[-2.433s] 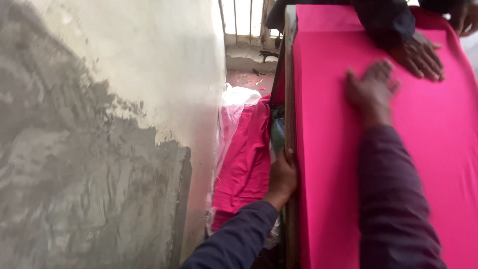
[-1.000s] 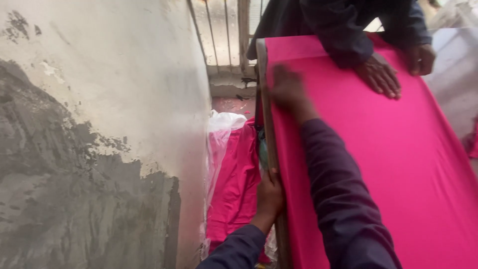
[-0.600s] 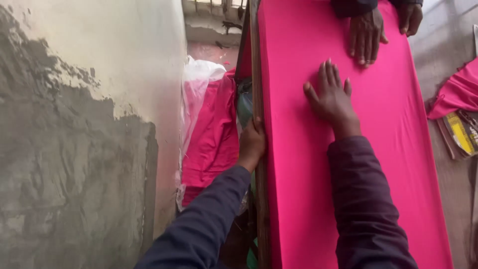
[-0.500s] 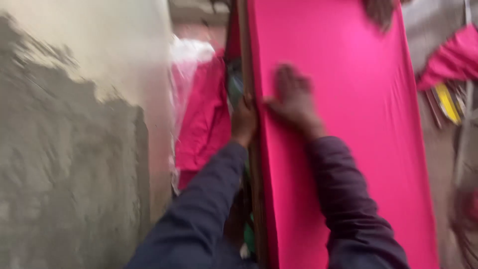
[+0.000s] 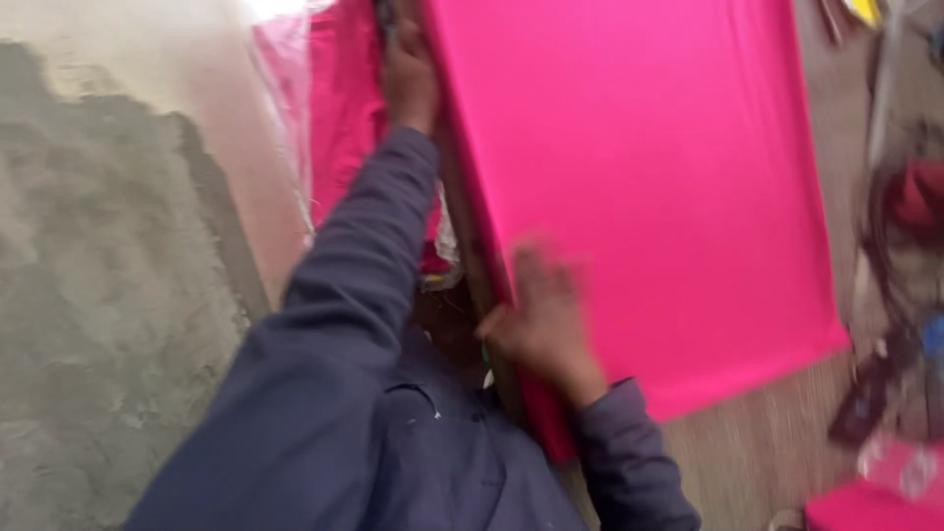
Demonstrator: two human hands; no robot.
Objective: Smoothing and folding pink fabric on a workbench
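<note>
A bright pink cloth point(image 5: 639, 177) lies stretched flat over a long table. My left hand point(image 5: 408, 74) grips the table's left edge near the top of the view, fingers curled over the cloth's edge. My right hand point(image 5: 541, 320) is blurred and rests open on the cloth at its near left edge, close to my body. Both arms are in dark blue sleeves.
A rough grey and white plastered wall point(image 5: 108, 295) runs close on the left. More pink fabric in clear plastic point(image 5: 324, 108) hangs between wall and table. Blurred objects and another pink piece point(image 5: 875, 501) lie on the floor at the right.
The view has swung down and toward me. My right hand slid back along the cloth to its near left edge. The other person's hands at the far end have left the view.
</note>
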